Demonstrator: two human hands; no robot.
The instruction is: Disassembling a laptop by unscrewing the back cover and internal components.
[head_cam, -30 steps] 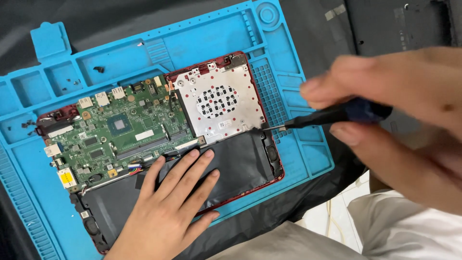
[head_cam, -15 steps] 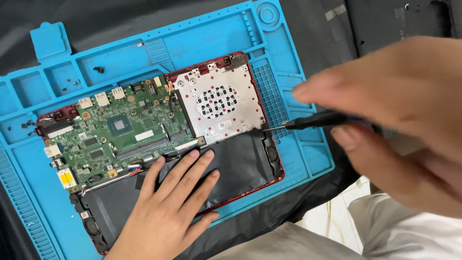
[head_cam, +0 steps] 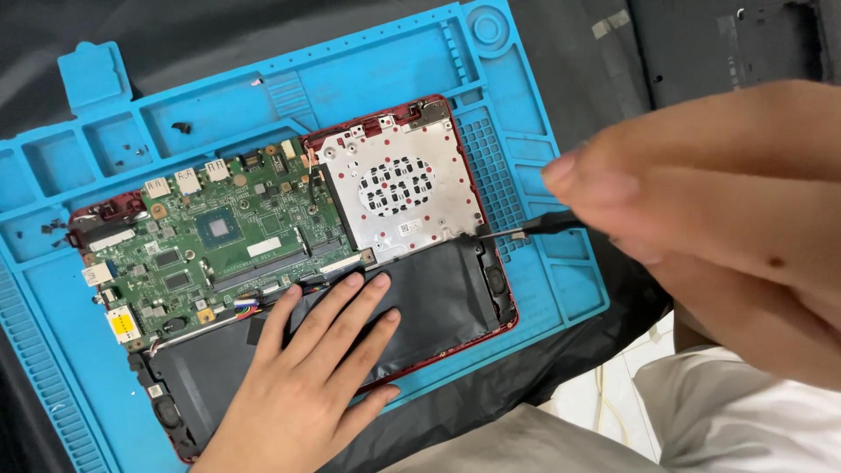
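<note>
Head view: right hand (head_cam: 718, 219) grip pinches a screwdriver (head_cam: 526, 229) (tip at the drive bracket (head_cam: 399, 193)); left hand (head_cam: 307, 377) lies flat on battery (head_cam: 438, 307).

Left hand (head_cam: 302, 385) lies flat across the black battery (head_cam: 438, 302), blocking the near side. Right hand (head_cam: 718, 219) and its screwdriver (head_cam: 526, 229) crowd the laptop's right edge. Green board (head_cam: 219, 236) and blue mat (head_cam: 368, 79) trays behind lie uncovered.

One head cam, on me, looking steeply down. Close over my blue mat (head_cam: 368, 74). No second view.
</note>
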